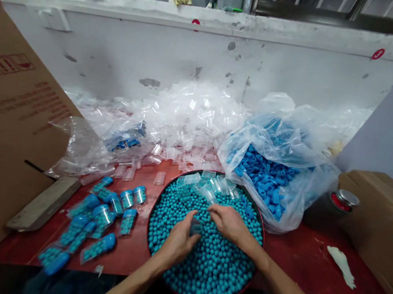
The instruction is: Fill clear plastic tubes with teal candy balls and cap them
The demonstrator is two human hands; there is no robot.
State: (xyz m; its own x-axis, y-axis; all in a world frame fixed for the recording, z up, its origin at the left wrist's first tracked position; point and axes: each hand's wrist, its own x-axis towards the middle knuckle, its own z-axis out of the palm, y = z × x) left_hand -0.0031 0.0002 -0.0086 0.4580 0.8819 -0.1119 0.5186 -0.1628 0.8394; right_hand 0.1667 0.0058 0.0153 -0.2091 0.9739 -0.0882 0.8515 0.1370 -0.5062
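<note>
A round tray (263,229) with a dark red rim is full of small teal beads (208,271). Above the beads my left hand (178,242) is closed around a small clear plastic cup (196,226). To its right, my right hand (230,224) has its fingers pinched at the near end of another clear cup (208,192), which lies tilted. Several more clear cups (226,187) rest on the beads at the tray's far side. Left of the tray lie several bead-filled bottles (97,247) with blue caps, some upright, some on their sides.
Loose clear cups (194,116) are heaped against the wall. An open plastic bag of blue caps (267,179) stands behind the tray at right. Cardboard boxes (4,133) flank the red table (286,264). A dark jar (334,207) stands by the right-hand box.
</note>
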